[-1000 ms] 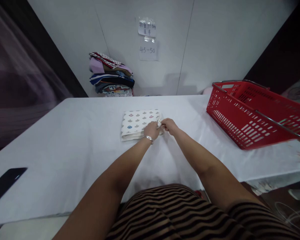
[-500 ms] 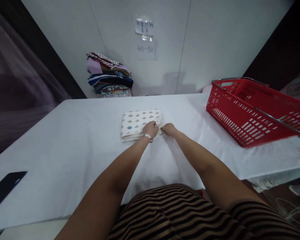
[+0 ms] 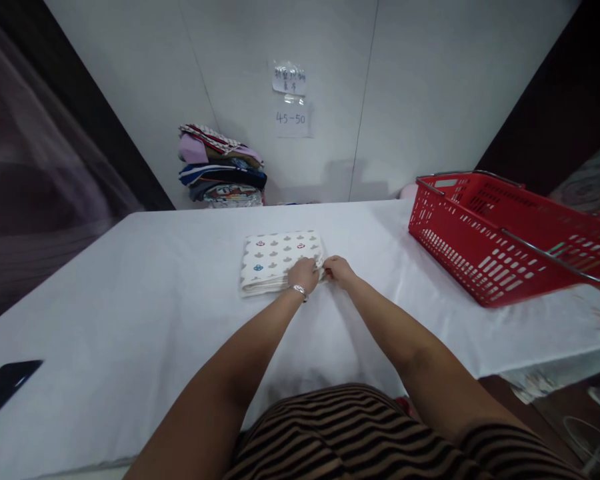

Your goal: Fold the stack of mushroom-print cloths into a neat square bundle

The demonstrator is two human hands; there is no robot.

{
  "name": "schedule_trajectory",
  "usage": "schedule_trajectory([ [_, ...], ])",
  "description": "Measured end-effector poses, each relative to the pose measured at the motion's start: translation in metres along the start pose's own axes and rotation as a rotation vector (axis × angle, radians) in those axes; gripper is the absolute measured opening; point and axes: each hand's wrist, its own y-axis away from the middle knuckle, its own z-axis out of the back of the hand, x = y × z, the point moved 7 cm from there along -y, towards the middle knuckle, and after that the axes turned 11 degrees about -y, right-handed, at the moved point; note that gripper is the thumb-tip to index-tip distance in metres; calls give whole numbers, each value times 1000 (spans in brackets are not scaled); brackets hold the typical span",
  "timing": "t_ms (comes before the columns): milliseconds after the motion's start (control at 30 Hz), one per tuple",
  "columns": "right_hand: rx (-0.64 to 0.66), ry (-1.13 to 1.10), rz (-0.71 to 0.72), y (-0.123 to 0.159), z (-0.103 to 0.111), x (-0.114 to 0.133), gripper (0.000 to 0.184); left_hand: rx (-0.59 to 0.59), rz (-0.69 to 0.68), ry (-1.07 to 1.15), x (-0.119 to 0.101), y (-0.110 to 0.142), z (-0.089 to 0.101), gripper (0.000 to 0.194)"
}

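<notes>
A folded white cloth (image 3: 275,257) printed with grey, red and blue motifs lies flat on the white-covered table (image 3: 195,267). My left hand (image 3: 304,273), with a silver bracelet at the wrist, is closed on the cloth's near right corner. Beside it, the bent fingers of my right hand (image 3: 338,269) pinch the cloth's right edge. The fingertips of both hands almost meet there, and the fabric between them is partly hidden.
A red shopping basket (image 3: 450,240) with metal handles stands on the right of the table. Behind the far edge rises a stack of folded clothes (image 3: 223,167) against the wall. A dark flat phone-like object (image 3: 7,387) lies at the left. Paper signs (image 3: 291,117) hang on the wall.
The view has tilted up slightly, so everything sits lower in the picture. At the cloth's right corner, the flap between my hands has been drawn in and my fingers have come closer together.
</notes>
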Motion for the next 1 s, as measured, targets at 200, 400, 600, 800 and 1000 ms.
schedule_trajectory([
  [200,27,-45,-30,4,-6,0,10,19,-66,-88,-8,6,2,21],
  [400,15,56,32,10,-11,8,22,7,-90,-86,-9,10,3,26],
  [600,-61,177,79,7,-8,5,32,-28,-199,-47,-4,22,5,25],
  [800,-56,275,70,7,-4,-3,34,-53,-176,-71,38,33,10,37],
  [1000,-48,314,64,9,-3,-7,35,-97,-3,-110,106,48,19,34],
])
